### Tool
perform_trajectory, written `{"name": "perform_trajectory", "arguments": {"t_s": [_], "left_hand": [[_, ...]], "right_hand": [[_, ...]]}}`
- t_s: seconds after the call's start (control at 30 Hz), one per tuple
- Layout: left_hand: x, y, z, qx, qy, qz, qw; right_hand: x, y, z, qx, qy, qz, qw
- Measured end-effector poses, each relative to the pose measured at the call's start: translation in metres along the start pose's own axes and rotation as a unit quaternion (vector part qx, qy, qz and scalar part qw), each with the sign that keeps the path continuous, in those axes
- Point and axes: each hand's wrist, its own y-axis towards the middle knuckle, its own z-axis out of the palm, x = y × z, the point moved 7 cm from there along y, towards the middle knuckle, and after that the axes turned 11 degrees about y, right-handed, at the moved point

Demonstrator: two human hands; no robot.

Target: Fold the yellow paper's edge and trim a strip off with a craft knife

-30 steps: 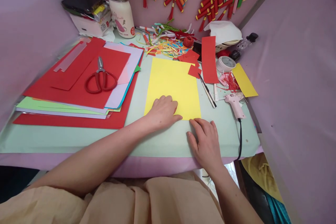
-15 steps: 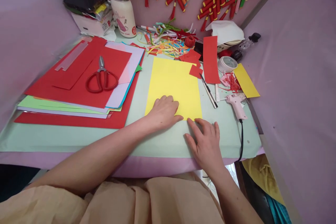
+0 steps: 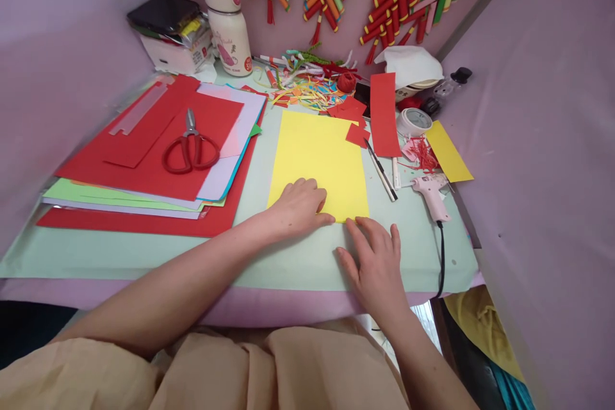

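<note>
A yellow paper sheet (image 3: pixel 319 154) lies flat on the pale green table cover. My left hand (image 3: pixel 300 208) rests on its lower left part, fingers curled and thumb stretched along the near edge; whether it grips anything there is hidden. My right hand (image 3: pixel 377 253) has its fingers spread, with the index and middle fingertips touching the sheet's near right edge. Left of the sheet, red-handled scissors (image 3: pixel 191 150) sit on a stack of coloured paper (image 3: pixel 216 173). Small red paper pieces (image 3: pixel 357 135) and a pen (image 3: pixel 381 170) lie by its right side.
A pink glue gun (image 3: pixel 432 195) with a black cord lies right, near a yellow strip (image 3: pixel 449 150) and tape roll (image 3: pixel 414 120). A red strip (image 3: pixel 383 115), paper scraps (image 3: pixel 312 93) and a white bottle (image 3: pixel 228 32) are at the back.
The view has shifted slightly, so objects at the back appear a little lower. Both hands keep nearly the same place at the yellow sheet's near edge.
</note>
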Motion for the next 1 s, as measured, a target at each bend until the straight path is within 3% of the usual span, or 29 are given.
{"name": "perform_trajectory", "arguments": {"t_s": [0.1, 0.27, 0.53, 1.0], "left_hand": [[0.004, -0.006, -0.001, 0.011, -0.029, 0.055, 0.998], [0.012, -0.015, -0.003, -0.011, -0.060, 0.124, 0.990], [0.015, -0.016, -0.003, -0.018, -0.074, 0.123, 0.989], [0.019, -0.009, -0.002, -0.015, -0.107, 0.108, 0.988]], "right_hand": [[0.016, 0.004, 0.001, -0.009, 0.028, -0.043, 0.999], [0.027, 0.008, 0.016, 0.031, 0.038, -0.072, 0.996], [0.025, 0.008, 0.022, 0.074, 0.029, -0.077, 0.994], [0.023, 0.011, 0.023, 0.092, 0.024, -0.062, 0.994]]}}
